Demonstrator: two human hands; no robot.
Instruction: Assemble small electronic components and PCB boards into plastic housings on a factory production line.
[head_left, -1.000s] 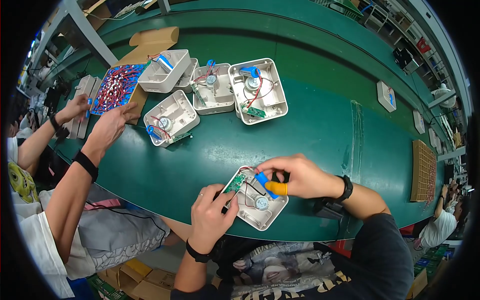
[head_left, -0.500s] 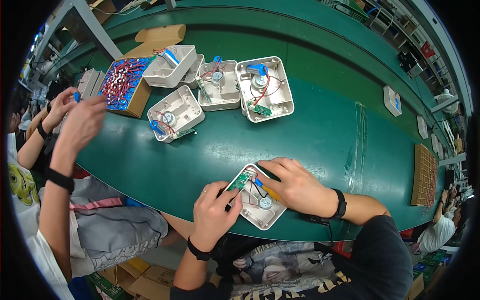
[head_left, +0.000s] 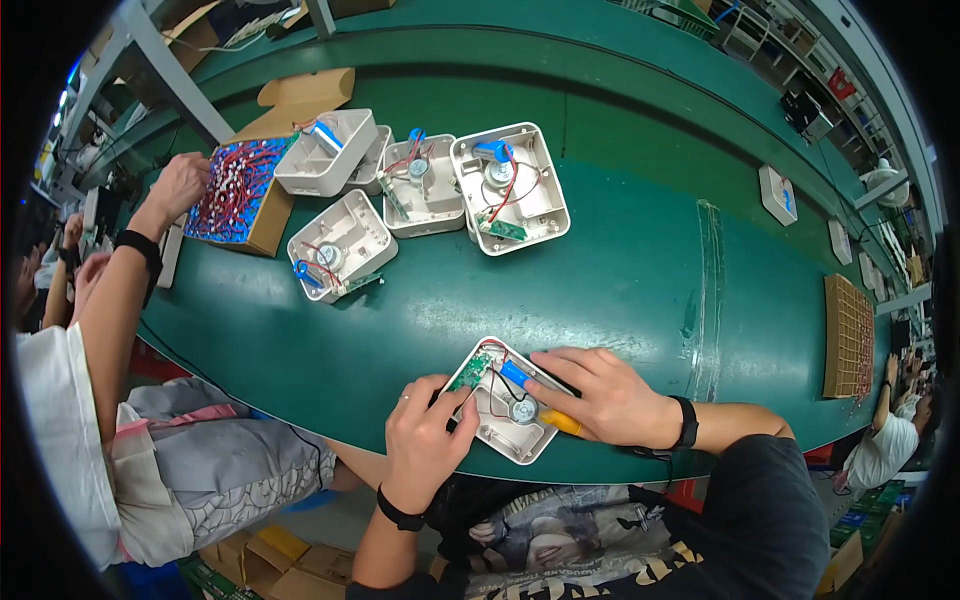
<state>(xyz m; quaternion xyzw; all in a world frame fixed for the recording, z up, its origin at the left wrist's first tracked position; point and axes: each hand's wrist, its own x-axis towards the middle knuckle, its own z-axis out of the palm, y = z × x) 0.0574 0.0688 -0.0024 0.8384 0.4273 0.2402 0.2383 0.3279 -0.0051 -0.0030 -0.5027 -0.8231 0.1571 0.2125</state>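
Note:
A white plastic housing (head_left: 513,446) lies tilted on the green table before me. Inside it are a green circuit board (head_left: 470,372), a blue cylindrical battery (head_left: 515,374), a round metal speaker-like part (head_left: 523,410) and red and black wires. My left hand (head_left: 430,438) grips the housing's left side, thumb by the board. Over the right wall lies my right hand (head_left: 612,400), fingers along the rim and thumb near the battery. A yellow handle-like piece (head_left: 560,422) pokes out beneath that palm; the rest is hidden.
Several similar housings (head_left: 512,190) with batteries and wires stand farther back. Left of them is a cardboard box (head_left: 268,225) of blue batteries, a co-worker's hand (head_left: 183,182) at its edge. Clear tape (head_left: 710,300) crosses the table; a partitioned carton (head_left: 848,340) stands far right.
My right hand has shifted slightly down and right with the yellow piece, uncovering more of the blue battery. The co-worker's blurred hand has moved up to the battery box. My left hand stays put.

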